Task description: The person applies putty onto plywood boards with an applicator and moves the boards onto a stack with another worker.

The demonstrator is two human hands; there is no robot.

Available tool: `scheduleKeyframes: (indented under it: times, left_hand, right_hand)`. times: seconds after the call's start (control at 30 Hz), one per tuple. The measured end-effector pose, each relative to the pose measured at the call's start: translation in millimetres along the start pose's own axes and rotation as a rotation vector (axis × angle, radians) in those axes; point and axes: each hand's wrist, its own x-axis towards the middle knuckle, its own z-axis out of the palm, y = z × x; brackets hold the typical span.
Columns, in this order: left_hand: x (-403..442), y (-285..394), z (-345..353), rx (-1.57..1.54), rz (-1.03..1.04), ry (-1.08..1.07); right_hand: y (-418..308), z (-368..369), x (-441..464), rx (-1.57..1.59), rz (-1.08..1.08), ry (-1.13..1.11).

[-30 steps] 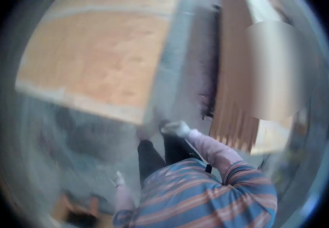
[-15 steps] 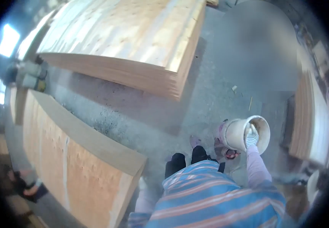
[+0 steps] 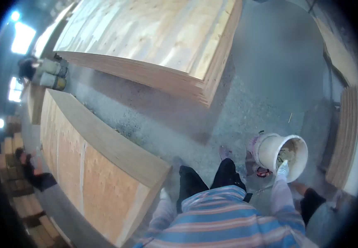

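A white bucket (image 3: 266, 151) stands on the floor at my right, with greyish material inside. My right hand (image 3: 285, 164), in a light glove with a striped cuff, reaches into its mouth; the fingers are too small and blurred to make out. My left hand (image 3: 163, 193), in a pale glove, hangs low beside the near corner of a plywood stack (image 3: 100, 177); its fingers cannot be told apart. A small reddish object (image 3: 263, 172) lies beside the bucket.
A large plywood stack (image 3: 146, 70) lies ahead. Another sheet stack (image 3: 344, 140) stands at the right edge. Other people show at far left (image 3: 38, 171), upper left (image 3: 28, 68) and lower right (image 3: 311, 202). Several buckets (image 3: 52, 74) stand at the upper left.
The view has swung from a blurred scene to the bucket and stacks. My right hand has moved from near my legs into the bucket. A person's arm now shows at the lower right.
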Motion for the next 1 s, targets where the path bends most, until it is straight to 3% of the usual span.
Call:
scheduleKeyframes:
  times: [0.07, 0.17, 0.2, 0.3, 0.37, 0.5, 0.6, 0.7, 0.8, 0.9, 1.0]
  left_hand:
    - [38.7, -0.4, -45.5, -0.214, -0.053, -0.081]
    - [81.8, 25.9, -88.7, -0.288, -0.051, -0.158]
    - [92.3, 35.3, -98.7, -0.303, -0.056, -0.183]
    - [121.2, 54.0, -122.8, -0.376, -0.085, -0.232]
    - [131.5, 57.2, -131.9, -0.424, -0.116, -0.246]
    - [141.3, 62.5, -142.7, -0.487, -0.165, -0.257]
    - [140.3, 59.4, -148.6, -0.508, -0.224, -0.243]
    - [135.3, 57.4, -153.3, -0.533, -0.252, -0.213]
    - [125.9, 56.6, -153.3, -0.569, -0.273, -0.173]
    - [108.5, 53.9, -146.8, -0.621, -0.280, -0.124]
    - [84.0, 50.2, -117.6, -0.685, -0.271, -0.085]
  right_hand:
    - [-3.2, 4.8, 4.0, 0.037, -0.093, 0.161]
    - [-65.4, -6.3, -42.3, -0.022, -0.161, 0.120]
    - [-40.9, 38.2, -11.6, 0.196, -0.281, 0.119]
    - [-99.4, 78.6, -74.3, -0.164, -0.526, 0.376]
    - [-221.2, 30.7, -195.6, -0.745, -0.727, -0.205]
    - [-290.3, 79.8, -275.1, -0.870, -1.068, -0.433]
    - [-337.3, 74.0, -343.5, -0.695, -0.784, -0.690]
    - [-369.2, 75.9, -350.8, -0.906, -0.985, -0.816]
    - [-398.3, 98.6, -334.0, -0.769, -0.826, -0.795]
    - [-447.3, 125.9, -314.9, -0.728, -0.819, -0.868]
    - [-521.0, 147.6, -318.7, -0.709, -1.001, -0.890]
